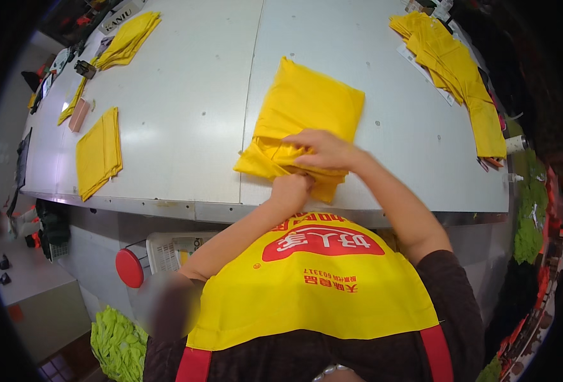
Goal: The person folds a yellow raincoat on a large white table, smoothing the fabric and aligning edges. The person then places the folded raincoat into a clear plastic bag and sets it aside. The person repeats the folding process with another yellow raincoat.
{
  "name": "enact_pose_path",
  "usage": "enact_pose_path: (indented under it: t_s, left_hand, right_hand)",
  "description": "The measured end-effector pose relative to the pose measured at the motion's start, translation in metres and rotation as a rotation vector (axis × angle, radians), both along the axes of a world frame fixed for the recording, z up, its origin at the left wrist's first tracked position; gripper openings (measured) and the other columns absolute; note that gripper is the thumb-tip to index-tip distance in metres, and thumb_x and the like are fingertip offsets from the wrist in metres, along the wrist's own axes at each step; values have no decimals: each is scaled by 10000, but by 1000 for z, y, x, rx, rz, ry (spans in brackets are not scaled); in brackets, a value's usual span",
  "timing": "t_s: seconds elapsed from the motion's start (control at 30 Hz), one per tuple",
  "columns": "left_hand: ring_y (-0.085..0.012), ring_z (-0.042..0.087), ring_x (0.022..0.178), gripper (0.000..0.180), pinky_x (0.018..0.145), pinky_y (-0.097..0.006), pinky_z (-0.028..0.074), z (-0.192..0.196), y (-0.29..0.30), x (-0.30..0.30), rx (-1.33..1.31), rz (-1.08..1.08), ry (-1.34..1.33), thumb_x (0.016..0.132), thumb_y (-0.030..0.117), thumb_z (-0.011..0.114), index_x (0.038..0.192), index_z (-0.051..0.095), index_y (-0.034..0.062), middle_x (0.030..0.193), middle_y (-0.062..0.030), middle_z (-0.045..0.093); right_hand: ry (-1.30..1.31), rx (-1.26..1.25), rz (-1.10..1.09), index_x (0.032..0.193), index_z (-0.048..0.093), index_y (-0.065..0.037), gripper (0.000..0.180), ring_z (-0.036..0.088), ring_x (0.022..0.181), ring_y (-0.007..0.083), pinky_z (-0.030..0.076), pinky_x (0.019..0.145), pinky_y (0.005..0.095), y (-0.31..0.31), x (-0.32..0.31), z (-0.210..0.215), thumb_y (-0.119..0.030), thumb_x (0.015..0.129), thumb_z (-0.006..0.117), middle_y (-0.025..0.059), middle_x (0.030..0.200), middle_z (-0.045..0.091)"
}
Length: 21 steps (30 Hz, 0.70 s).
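Observation:
A folded yellow cloth (310, 99) lies on the table in front of me, its near end bunched into loose folds. My left hand (292, 193) is closed on the near edge of this cloth, close to the table's front edge, with its fingertips hidden in the folds. Just above and to the right, my right hand (325, 151) rests on the bunched part. Its fingers reach left across the fabric, with a gap between the thumb and forefinger.
Stacks of folded yellow cloth lie on the pale table (186, 83): one at left (100, 153), another at far left (128, 41), and a long overlapping row at right (447, 63). Below the front edge are a white plastic basket (160, 254) and a red round seat (129, 268).

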<state>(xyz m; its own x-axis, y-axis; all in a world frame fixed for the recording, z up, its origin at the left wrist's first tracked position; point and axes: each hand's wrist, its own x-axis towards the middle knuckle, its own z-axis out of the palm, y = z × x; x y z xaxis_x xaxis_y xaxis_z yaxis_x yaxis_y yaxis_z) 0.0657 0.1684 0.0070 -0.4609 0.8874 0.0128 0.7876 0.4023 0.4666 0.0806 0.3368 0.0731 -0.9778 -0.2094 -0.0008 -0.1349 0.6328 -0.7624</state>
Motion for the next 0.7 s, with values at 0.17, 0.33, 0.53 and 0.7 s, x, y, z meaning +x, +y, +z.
enact_pose_path:
  t_s: [0.17, 0.33, 0.53, 0.7]
  left_hand:
    - [-281, 606, 690, 135, 586, -387, 479, 20, 0, -3, 59, 31, -116, 777, 233, 597, 809, 666, 122, 780, -82, 627]
    - [-281, 606, 680, 126, 585, -375, 478, 21, 5, 0, 76, -38, -149, 773, 205, 601, 839, 674, 127, 777, -81, 624]
    - [-267, 600, 640, 142, 567, -361, 480, 30, 17, 2, 312, -165, -42, 754, 108, 581, 863, 666, 142, 777, -62, 623]
    - [-216, 573, 683, 107, 573, -334, 448, 44, 19, -3, 355, -247, 186, 717, 84, 601, 808, 642, 123, 737, -27, 606]
  right_hand:
    - [-66, 418, -56, 1189, 480, -71, 521, 577, 871, 327, 475, 741, 383, 38, 66, 35, -177, 714, 665, 162, 934, 561]
    - [29, 646, -84, 1189, 429, -34, 503, 602, 697, 343, 498, 613, 410, 17, 84, -19, -135, 735, 622, 181, 869, 547]
    - [28, 727, 67, 793, 611, -97, 105, 617, 652, 279, 484, 532, 376, 20, 47, 10, -180, 743, 568, 92, 701, 617]
    - [-67, 691, 184, 747, 627, -104, 90, 626, 657, 254, 487, 552, 361, 14, 31, -20, -180, 709, 595, 105, 720, 645]
